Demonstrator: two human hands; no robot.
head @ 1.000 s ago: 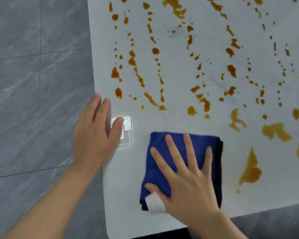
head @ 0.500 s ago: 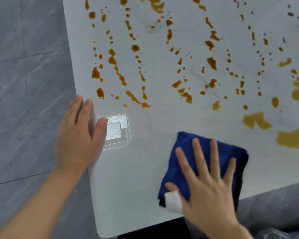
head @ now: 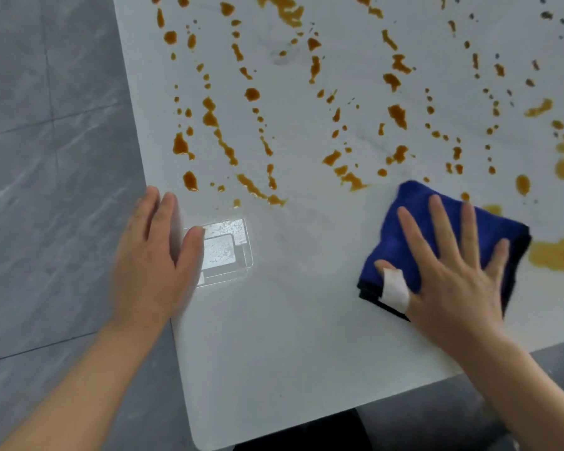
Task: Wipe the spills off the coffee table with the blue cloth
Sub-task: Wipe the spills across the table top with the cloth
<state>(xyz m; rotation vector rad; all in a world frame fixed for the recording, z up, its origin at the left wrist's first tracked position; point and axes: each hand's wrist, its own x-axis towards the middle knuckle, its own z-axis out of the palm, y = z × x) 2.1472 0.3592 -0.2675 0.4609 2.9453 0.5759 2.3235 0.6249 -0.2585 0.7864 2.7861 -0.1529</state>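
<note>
A folded blue cloth (head: pixel 401 219) lies on the white coffee table (head: pixel 290 336) near its front right. My right hand (head: pixel 453 271) presses flat on the cloth with fingers spread; a white bandage wraps the thumb. My left hand (head: pixel 153 255) rests flat on the table's left edge, fingers straight. Brown spills (head: pixel 222 138) run in several dotted lines across the far half of the table. A larger brown puddle (head: pixel 557 255) lies just right of the cloth.
A bright rectangular light patch (head: pixel 225 249) sits on the table beside my left thumb. Grey tiled floor (head: pixel 46 157) lies left of the table and below its front edge. The table's rounded near corner (head: pixel 202 441) is at the bottom.
My right hand has slid the blue cloth to the right along the table's front, up to the brown puddle. The left hand has stayed on the table's left edge.
</note>
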